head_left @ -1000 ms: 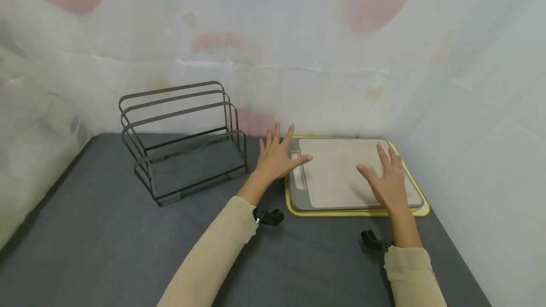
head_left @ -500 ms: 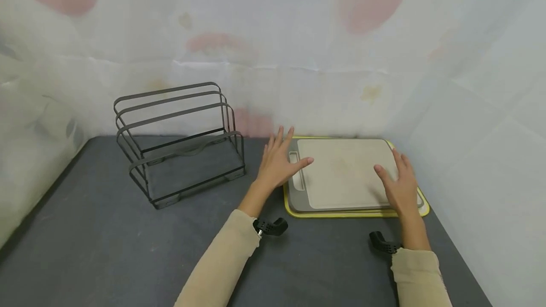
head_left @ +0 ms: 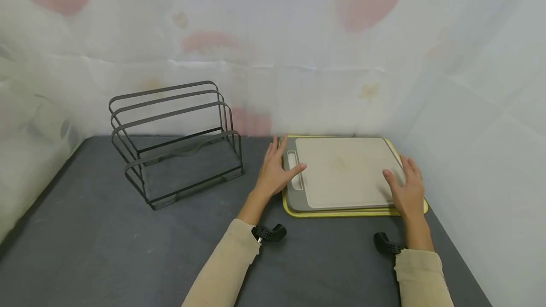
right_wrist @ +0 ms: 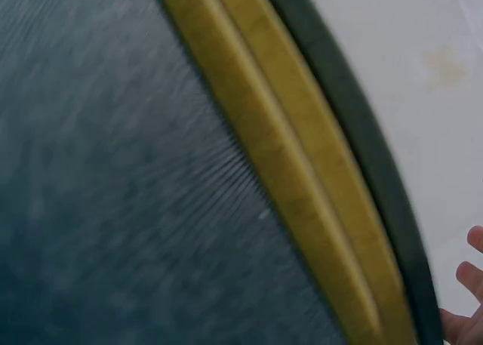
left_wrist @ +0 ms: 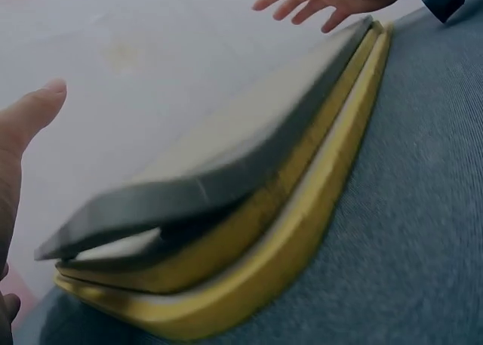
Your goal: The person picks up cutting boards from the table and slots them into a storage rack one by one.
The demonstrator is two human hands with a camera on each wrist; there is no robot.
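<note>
A grey cutting board (head_left: 345, 172) with a pale top lies stacked on a yellow-rimmed board (head_left: 337, 213) at the back right of the table. My left hand (head_left: 275, 169) is at the stack's left edge, fingers straight, thumb on the grey rim by the handle slot (head_left: 294, 169). My right hand (head_left: 407, 188) rests flat at the right edge, fingers straight. In the left wrist view the grey board (left_wrist: 249, 149) sits over the yellow board (left_wrist: 302, 232), with a dark gap under its near corner. The right wrist view shows the yellow board's edge (right_wrist: 287, 156) blurred.
A dark wire rack (head_left: 175, 141) with several upright dividers stands on the grey table (head_left: 106, 240) at the back left. White sheeted walls close in behind and along the right, next to the boards.
Both hands have slid outward over the grey board: the left back to its left edge, the right to its right edge. The boards and rack have not moved.
</note>
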